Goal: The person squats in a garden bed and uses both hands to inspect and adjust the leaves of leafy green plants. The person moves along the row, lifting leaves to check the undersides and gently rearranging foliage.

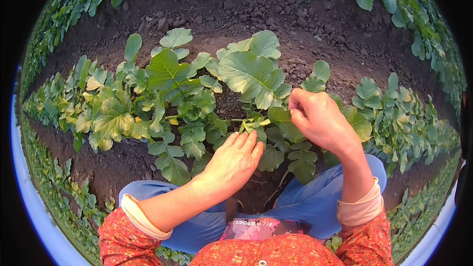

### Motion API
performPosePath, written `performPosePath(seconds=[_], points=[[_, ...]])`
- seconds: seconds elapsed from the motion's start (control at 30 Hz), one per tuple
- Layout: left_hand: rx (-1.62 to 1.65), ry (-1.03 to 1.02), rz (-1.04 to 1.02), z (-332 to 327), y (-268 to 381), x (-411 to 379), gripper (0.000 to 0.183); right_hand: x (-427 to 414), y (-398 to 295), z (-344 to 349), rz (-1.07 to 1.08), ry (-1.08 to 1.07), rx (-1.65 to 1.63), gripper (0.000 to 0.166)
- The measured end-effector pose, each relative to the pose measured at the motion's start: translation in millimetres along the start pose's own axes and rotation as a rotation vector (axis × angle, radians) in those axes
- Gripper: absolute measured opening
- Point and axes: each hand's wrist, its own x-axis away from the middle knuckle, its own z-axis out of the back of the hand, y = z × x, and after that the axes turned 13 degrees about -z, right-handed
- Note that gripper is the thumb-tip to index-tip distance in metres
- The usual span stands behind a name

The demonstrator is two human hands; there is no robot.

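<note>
Broad lobed green leaves (251, 75) of a leafy crop plant spread in front of me, with a pale stem (236, 120) low among them. My left hand (236, 155) lies palm down, its fingertips touching the leaves beside that stem; what lies beneath the fingers is hidden. To the right, my right hand (319, 118) is raised over the foliage, thumb and forefinger bent together at the edge of a green leaf (282, 120). Whether it pinches that leaf cannot be told.
The plant row runs left to yellowing leaves (112, 118) and right to more plants (402, 118). Cloddy brown soil (258, 11) lies beyond it, with further crop rows at the sides. My bent knees in blue jeans (314, 199) are close below the leaves.
</note>
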Motion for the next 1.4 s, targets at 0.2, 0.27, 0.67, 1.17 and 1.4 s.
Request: performPosePath(seconds=[0.2, 0.27, 0.67, 1.17, 1.4], points=[[-0.085, -0.048, -0.012, -1, 8, 0, 0.049, 0, -1, 0, 0.001, -0.004, 0.008, 0.012], [-0.091, -0.049, -0.013, -1, 8, 0, 0.049, 1, -1, 1, 0.0, -0.005, 0.009, 0.012], [-0.006, 0.161, 0.065, 29, -5, -7, 0.066, -2, -7, 0, -0.024, -0.184, -0.139, 0.015], [0.257, 0.259, 0.168, 29, -23, -13, 0.034, 2, 1, -14, 0.086, -0.47, -0.411, 0.026], [0.079, 0.207, 0.139, 33, -25, -10, 0.016, 2, 18, 45, -0.058, 0.162, -0.035, 0.022]])
